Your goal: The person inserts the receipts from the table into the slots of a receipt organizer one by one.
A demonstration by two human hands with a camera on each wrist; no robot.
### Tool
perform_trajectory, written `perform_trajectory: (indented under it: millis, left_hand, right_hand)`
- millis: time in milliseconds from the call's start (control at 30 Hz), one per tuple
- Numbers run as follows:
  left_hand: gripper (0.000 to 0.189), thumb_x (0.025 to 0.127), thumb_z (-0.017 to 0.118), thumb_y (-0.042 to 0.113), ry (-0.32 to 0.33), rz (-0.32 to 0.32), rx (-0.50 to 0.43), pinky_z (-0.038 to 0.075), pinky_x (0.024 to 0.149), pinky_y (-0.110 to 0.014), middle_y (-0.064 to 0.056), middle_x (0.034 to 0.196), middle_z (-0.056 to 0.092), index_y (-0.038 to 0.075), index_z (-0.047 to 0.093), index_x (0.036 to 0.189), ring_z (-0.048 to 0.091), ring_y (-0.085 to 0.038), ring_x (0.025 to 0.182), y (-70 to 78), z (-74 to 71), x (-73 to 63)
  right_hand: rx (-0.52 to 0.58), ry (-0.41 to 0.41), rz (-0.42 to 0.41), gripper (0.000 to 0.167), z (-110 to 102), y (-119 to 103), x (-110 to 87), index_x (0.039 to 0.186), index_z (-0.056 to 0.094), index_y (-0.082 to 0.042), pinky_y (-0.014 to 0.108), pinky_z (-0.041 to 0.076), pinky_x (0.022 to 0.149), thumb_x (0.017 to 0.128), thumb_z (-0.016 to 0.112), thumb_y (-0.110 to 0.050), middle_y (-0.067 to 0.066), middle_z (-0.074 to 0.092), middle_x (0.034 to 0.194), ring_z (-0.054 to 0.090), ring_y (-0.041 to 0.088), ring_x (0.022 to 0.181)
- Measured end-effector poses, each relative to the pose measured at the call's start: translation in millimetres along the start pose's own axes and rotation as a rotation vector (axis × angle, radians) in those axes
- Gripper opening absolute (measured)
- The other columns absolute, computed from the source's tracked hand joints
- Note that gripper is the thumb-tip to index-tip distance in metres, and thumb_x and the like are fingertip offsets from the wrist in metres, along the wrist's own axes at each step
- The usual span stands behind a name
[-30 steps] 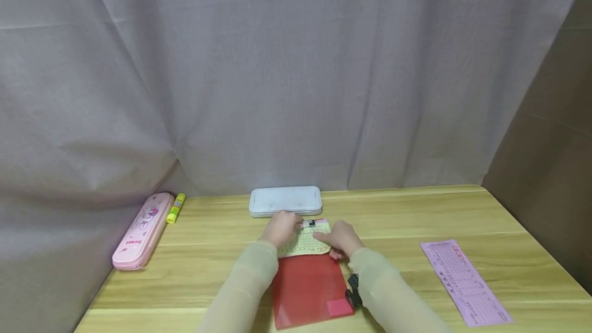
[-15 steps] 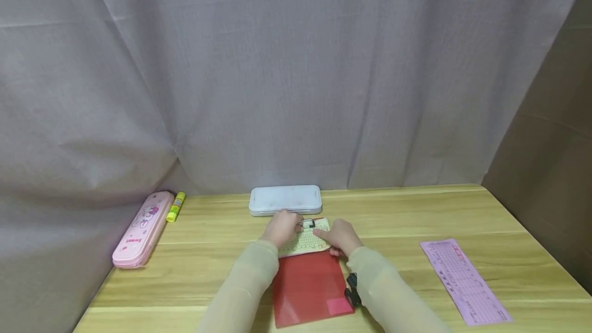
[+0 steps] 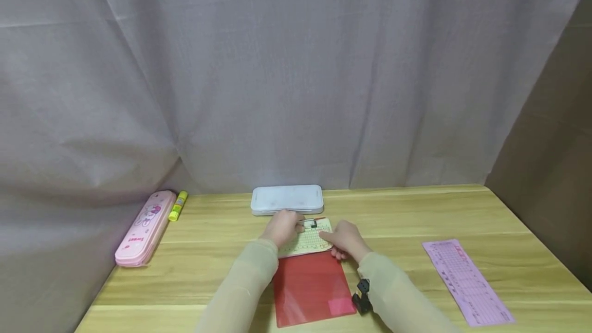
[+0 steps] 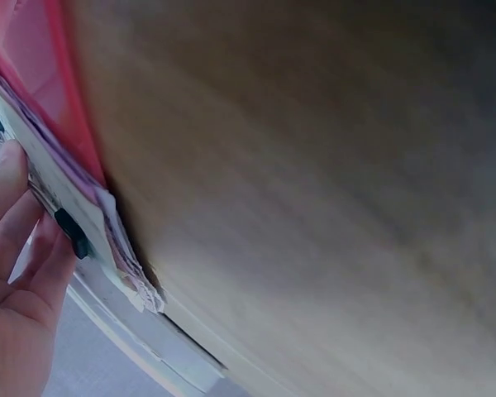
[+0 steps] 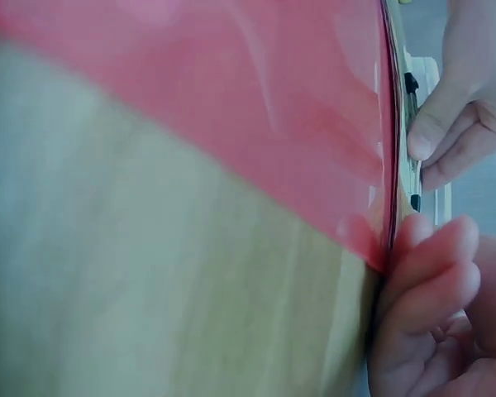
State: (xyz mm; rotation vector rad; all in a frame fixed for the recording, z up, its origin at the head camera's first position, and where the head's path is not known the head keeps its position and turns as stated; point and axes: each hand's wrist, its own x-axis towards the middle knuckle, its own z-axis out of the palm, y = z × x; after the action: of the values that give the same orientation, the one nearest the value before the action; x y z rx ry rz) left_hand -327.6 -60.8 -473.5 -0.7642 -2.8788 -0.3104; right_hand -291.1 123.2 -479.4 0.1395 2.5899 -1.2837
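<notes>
A red clipboard (image 3: 312,289) lies on the table with a stack of pale yellow printed slips (image 3: 307,243) across its far end. A wire clip (image 3: 309,223) with black ends (image 4: 72,233) sits at the top of the slips. My left hand (image 3: 282,229) pinches this clip between thumb and fingers, as the left wrist view shows up close. My right hand (image 3: 348,240) grips the right edge of the slips at the clipboard, its thumb on the top slip and its other fingers (image 5: 426,269) curled at the edge. Purplish sheets show under the yellow ones in the left wrist view.
Just beyond the hands stands a white flat case (image 3: 287,198). A pink pencil case (image 3: 144,229) and a yellow glue stick (image 3: 178,206) lie at the far left. To the right lies a purple printed slip (image 3: 467,281). A grey curtain (image 3: 296,76) hangs behind the table.
My right hand and forearm have shifted slightly right, thumb still on the slips. The left hand stays at the clip, whose black end now shows at a different angle than a second ago.
</notes>
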Motion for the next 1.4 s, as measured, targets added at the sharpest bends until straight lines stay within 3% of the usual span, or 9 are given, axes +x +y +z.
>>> perform_trajectory:
  millis: [233,400,600,1100,1400]
  left_hand:
    - [0.02,0.082,0.073,0.025,0.009,0.023,0.003,0.054,0.082,-0.029,0.004,0.093,0.073,0.015,0.075,0.1,0.068,-0.014,0.09,-2.2,1.0,-0.7]
    - [0.022,0.082,0.073,0.027,0.009,0.012,-0.01,0.053,0.083,-0.029,0.004,0.095,0.073,0.015,0.074,0.101,0.068,-0.014,0.091,-3.4,0.8,-0.5]
    - [0.025,0.082,0.073,0.027,0.013,0.003,-0.013,0.053,0.085,-0.029,0.003,0.097,0.073,0.015,0.074,0.104,0.068,-0.015,0.093,-2.7,0.8,-0.9]
    - [0.022,0.08,0.075,0.025,0.017,-0.023,-0.008,0.054,0.081,-0.029,0.003,0.092,0.073,0.016,0.075,0.101,0.068,-0.015,0.088,0.3,0.2,-3.1]
    - [0.024,0.082,0.074,0.026,0.016,-0.022,-0.003,0.053,0.084,-0.028,0.004,0.097,0.073,0.016,0.074,0.103,0.068,-0.014,0.093,0.4,-0.4,-2.2]
  right_hand:
    - [0.105,-0.019,0.02,0.026,-6,-1,-5.5,0.07,0.051,-0.003,0.02,0.046,0.037,0.084,0.071,-0.013,0.004,0.054,0.049,0.048,0.008,0.036]
    - [0.129,-0.024,-0.018,0.02,-12,1,-8.3,0.073,0.053,-0.002,0.022,0.049,0.04,0.08,0.072,-0.004,0.006,0.055,0.052,0.052,0.01,0.039]
    - [0.062,0.0,-0.091,0.014,-21,7,-12.5,0.074,0.058,0.0,0.021,0.047,0.041,0.077,0.072,0.0,0.006,0.057,0.053,0.052,0.01,0.042]
    - [-0.071,0.095,-0.168,0.017,-54,24,-23.7,0.083,0.066,-0.002,0.025,0.046,0.048,0.075,0.076,-0.013,0.004,0.059,0.06,0.055,0.013,0.052]
    - [-0.17,0.118,-0.255,0.014,-89,55,-34.4,0.085,0.066,-0.003,0.027,0.048,0.047,0.081,0.072,-0.014,0.002,0.061,0.069,0.056,0.015,0.056]
